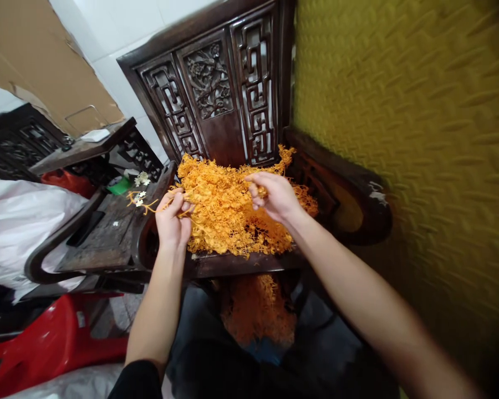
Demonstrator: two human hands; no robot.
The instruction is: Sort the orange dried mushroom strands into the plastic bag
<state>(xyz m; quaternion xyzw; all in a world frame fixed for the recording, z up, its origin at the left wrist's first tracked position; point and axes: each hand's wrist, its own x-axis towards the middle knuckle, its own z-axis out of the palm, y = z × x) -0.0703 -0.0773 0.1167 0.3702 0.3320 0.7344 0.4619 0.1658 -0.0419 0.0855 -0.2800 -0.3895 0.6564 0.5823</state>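
Note:
A large heap of orange, finely branched sprigs (220, 205) covers the seat of a dark carved wooden chair (220, 138). At the heap's left edge my left hand (174, 219) is closed on an orange stem, its thumb and fingers pinched together. Small whitish flower-like pieces (139, 199) show at the tips beyond that hand. Over the right part of the heap my right hand (272, 197) is closed, with a bit of orange sprig showing at its fingers. Whether that bit is loose or still joined to the heap cannot be seen.
A wall of yellow-green embossed plate (403, 111) rises close on the right. On the left stand another wooden chair (103, 238) with green tape (118, 185), a white bag (20, 221) and a red plastic stool (62, 338). More orange material (258, 310) lies below the seat.

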